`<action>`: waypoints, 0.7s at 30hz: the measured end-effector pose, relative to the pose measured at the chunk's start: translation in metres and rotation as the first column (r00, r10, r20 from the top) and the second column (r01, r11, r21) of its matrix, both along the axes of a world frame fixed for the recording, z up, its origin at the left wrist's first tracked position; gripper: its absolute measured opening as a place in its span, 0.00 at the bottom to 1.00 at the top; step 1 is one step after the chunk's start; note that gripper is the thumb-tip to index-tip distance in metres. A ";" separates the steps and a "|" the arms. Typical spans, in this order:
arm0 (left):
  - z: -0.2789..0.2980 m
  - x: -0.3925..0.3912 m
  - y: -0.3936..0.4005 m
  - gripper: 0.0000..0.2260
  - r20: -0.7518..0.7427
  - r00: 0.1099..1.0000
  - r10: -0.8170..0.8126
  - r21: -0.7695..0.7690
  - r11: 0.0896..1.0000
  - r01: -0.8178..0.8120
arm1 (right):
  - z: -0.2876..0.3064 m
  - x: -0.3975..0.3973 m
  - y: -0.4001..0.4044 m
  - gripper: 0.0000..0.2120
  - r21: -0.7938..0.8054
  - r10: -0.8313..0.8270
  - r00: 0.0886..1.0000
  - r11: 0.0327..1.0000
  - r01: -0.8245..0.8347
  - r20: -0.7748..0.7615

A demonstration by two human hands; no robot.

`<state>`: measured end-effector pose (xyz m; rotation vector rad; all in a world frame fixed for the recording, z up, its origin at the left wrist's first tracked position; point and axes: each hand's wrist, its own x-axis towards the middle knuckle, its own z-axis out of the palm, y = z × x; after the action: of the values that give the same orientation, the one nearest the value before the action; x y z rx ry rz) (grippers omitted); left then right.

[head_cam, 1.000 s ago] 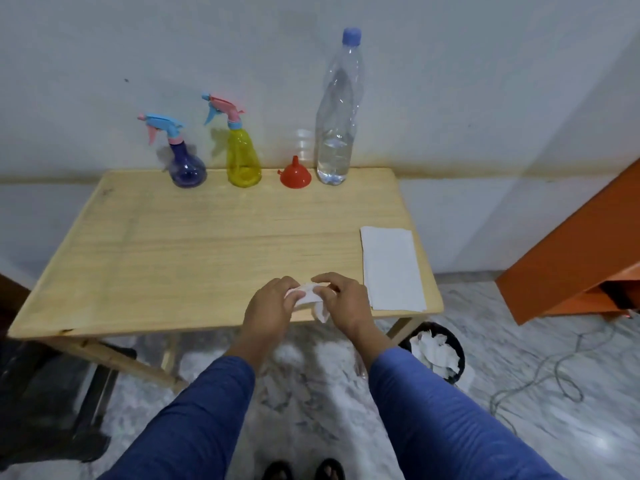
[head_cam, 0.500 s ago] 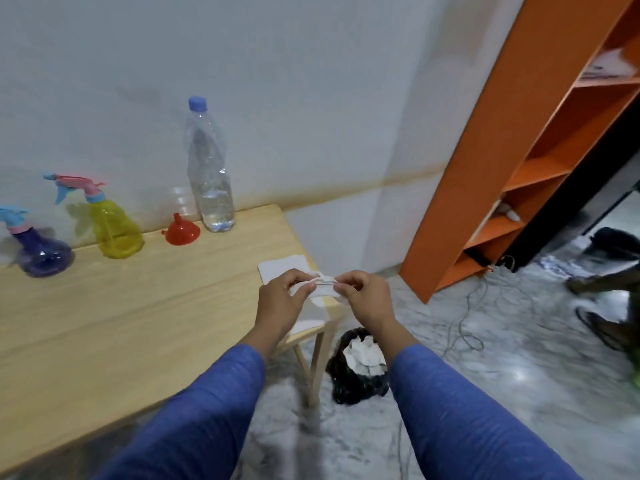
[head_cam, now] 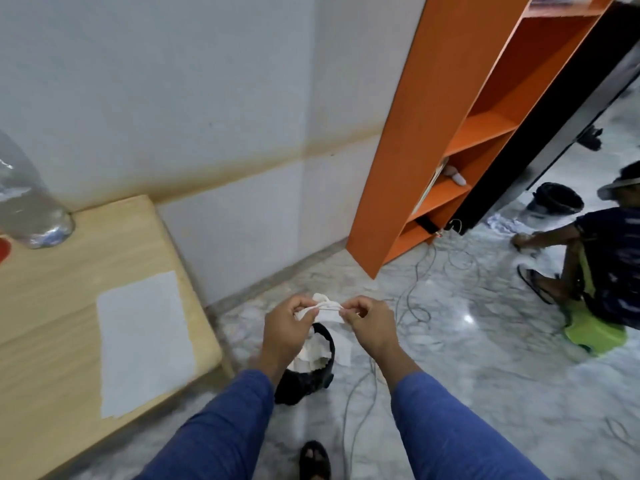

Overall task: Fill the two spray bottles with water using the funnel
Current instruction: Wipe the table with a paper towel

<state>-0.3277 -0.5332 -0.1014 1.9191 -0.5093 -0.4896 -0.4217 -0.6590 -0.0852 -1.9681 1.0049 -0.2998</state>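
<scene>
The view has turned right since half a second ago: both spray bottles are gone from sight. One water bottle (head_cam: 26, 206) stands on the desk (head_cam: 52, 299) near one napkin (head_cam: 145, 341). Left hand (head_cam: 287, 327) and right hand (head_cam: 372, 329) pinch one tissue (head_cam: 323, 308) above one bin (head_cam: 325, 344).
</scene>
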 end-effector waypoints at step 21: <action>-0.264 0.069 -0.107 0.22 -0.185 0.959 -0.214 0.522 0.806 0.280 | -0.267 0.078 -0.105 0.18 0.152 0.201 0.876 0.977 -0.148 -0.439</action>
<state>-0.2589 -0.6400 -0.3650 2.3573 -0.5910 -1.0025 -0.3440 -0.7635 -0.3526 -2.0498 1.0914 0.3317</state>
